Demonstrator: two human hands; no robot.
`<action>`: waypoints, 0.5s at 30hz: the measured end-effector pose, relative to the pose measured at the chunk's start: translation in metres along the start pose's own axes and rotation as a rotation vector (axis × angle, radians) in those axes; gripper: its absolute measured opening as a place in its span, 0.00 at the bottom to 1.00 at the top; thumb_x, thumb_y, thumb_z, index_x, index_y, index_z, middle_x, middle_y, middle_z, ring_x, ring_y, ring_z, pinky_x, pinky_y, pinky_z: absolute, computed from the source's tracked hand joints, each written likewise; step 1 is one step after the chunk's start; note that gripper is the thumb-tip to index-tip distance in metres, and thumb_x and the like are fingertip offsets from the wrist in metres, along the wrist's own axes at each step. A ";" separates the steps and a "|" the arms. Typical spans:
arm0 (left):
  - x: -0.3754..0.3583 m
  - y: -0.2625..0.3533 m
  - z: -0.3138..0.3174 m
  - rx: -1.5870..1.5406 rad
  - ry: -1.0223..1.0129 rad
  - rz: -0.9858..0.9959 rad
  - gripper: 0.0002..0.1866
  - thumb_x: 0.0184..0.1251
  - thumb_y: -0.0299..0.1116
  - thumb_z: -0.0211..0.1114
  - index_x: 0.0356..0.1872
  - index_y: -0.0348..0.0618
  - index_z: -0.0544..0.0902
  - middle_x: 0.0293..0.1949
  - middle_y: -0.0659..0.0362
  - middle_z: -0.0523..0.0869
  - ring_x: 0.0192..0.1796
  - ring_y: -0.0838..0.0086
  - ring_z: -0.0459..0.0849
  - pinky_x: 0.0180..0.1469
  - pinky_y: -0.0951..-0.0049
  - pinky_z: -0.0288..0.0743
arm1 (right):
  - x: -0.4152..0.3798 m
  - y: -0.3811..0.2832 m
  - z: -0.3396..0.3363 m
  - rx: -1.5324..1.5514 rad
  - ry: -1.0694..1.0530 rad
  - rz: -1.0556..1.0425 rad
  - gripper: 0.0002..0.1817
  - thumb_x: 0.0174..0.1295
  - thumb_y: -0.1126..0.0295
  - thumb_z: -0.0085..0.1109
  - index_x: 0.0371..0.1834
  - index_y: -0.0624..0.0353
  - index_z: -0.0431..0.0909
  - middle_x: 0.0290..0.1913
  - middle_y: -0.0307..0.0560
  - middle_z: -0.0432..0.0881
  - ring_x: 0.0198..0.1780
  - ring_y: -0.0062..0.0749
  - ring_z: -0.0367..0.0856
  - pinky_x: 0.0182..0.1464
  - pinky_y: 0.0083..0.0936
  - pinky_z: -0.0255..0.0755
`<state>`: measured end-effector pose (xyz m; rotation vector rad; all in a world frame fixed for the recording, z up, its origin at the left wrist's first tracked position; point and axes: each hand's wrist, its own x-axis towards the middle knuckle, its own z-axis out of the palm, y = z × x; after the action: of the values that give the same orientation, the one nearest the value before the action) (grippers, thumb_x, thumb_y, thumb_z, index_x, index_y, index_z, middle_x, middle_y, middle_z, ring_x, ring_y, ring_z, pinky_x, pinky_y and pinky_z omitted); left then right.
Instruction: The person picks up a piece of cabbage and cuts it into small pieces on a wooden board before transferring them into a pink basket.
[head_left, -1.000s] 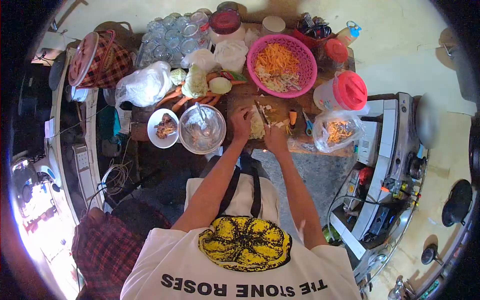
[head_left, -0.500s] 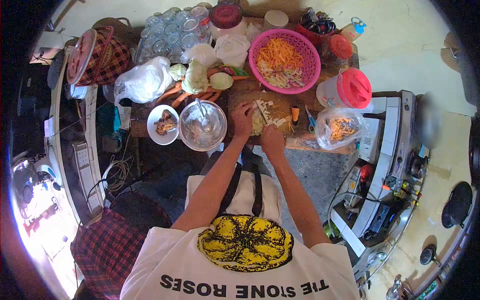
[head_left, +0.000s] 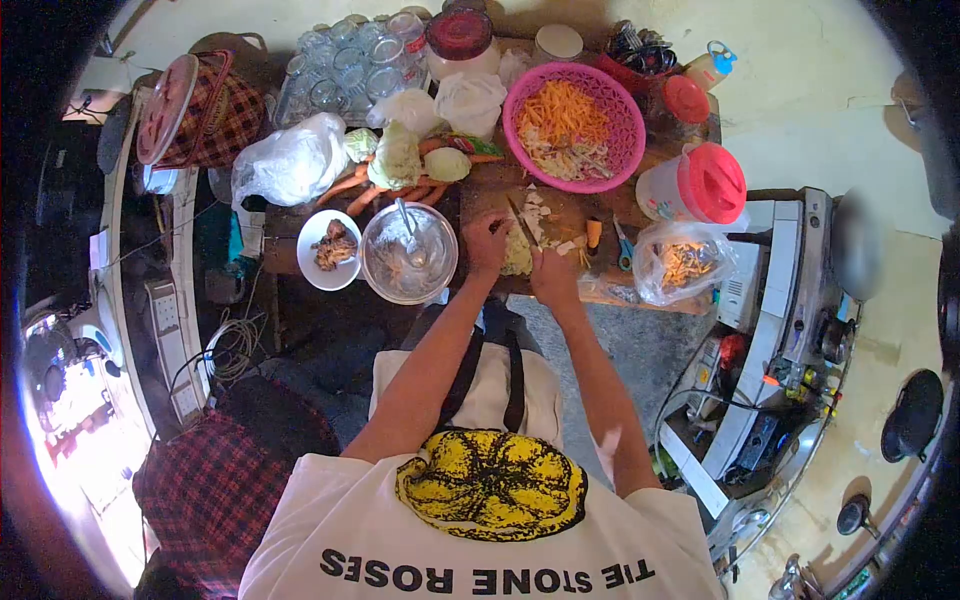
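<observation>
On a wooden board (head_left: 482, 200), pale chopped cabbage (head_left: 517, 252) lies between my two hands. My right hand (head_left: 553, 275) is closed round the handle of a knife (head_left: 524, 222), whose blade points up and to the left over the board. My left hand (head_left: 486, 245) rests at the left of the chopped cabbage with its fingers bent; what is under the fingertips is hidden. White scraps (head_left: 537, 212) lie beyond the blade. A carrot stub (head_left: 594, 234) and blue-handled scissors (head_left: 624, 246) are to the right.
A pink basket (head_left: 637, 140) of shredded carrot and cabbage stands behind the board. To the left are a clear bowl (head_left: 448, 256) with a spoon, a white bowl (head_left: 308, 272), carrots and cabbages (head_left: 396, 158). On the right are a bag (head_left: 688, 262) and a red-lidded container (head_left: 714, 184).
The knife and my right hand have shifted slightly, and the blade now stands a little farther left over the board. The whole view has moved slightly.
</observation>
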<state>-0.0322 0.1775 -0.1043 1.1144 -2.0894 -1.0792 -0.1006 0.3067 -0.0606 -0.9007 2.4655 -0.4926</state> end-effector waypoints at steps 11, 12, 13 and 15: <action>0.002 -0.005 0.001 -0.117 -0.017 0.010 0.10 0.54 0.29 0.70 0.36 0.35 0.87 0.40 0.49 0.86 0.43 0.56 0.84 0.48 0.63 0.75 | -0.003 -0.020 0.009 -0.146 0.101 -0.107 0.20 0.71 0.59 0.45 0.32 0.66 0.76 0.28 0.66 0.80 0.33 0.61 0.81 0.35 0.49 0.74; 0.003 0.000 0.000 -0.091 0.004 0.016 0.10 0.54 0.29 0.70 0.36 0.35 0.87 0.40 0.49 0.86 0.43 0.56 0.84 0.48 0.63 0.75 | 0.000 -0.015 0.011 -0.105 0.054 -0.089 0.20 0.71 0.59 0.44 0.34 0.66 0.76 0.29 0.66 0.80 0.34 0.61 0.81 0.36 0.50 0.74; 0.001 0.006 -0.003 -0.063 0.026 0.021 0.10 0.54 0.29 0.70 0.37 0.35 0.86 0.40 0.49 0.86 0.43 0.56 0.84 0.48 0.63 0.76 | 0.005 -0.006 0.015 -0.062 0.005 -0.071 0.20 0.71 0.59 0.43 0.36 0.66 0.77 0.30 0.66 0.81 0.36 0.62 0.81 0.38 0.51 0.74; 0.001 0.011 -0.006 -0.041 0.033 0.024 0.10 0.54 0.29 0.69 0.37 0.36 0.86 0.40 0.49 0.86 0.43 0.56 0.84 0.47 0.64 0.76 | 0.010 0.004 0.014 -0.030 -0.031 -0.040 0.21 0.72 0.58 0.42 0.38 0.67 0.77 0.31 0.66 0.81 0.37 0.63 0.81 0.40 0.53 0.74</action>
<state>-0.0335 0.1778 -0.0921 1.0784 -2.0409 -1.0802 -0.1017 0.3005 -0.0775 -0.9644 2.4371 -0.4528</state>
